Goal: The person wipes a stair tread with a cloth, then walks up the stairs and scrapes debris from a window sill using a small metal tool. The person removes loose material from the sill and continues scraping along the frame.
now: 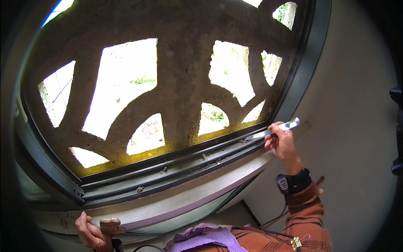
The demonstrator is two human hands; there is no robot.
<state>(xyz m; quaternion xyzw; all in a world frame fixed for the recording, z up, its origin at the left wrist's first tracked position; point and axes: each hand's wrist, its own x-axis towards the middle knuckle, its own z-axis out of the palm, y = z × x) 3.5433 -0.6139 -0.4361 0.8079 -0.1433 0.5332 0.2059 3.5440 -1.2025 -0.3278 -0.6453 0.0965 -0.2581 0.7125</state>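
My right hand grips a shiny metal knife-like tool, its pointed blade angled down to the left into the window's bottom track. Grey debris lies scattered along the dark metal sliding track, with a larger clump near its left end. At the lower left, my left hand is by the pale sill, its fingers around a tool with a worn, rounded handle; the rest of that tool is hard to make out.
A perforated masonry screen stands beyond the track. The dark window frame rises at the right beside a plain wall. A pale sill runs below the track. A cable hangs by my right sleeve.
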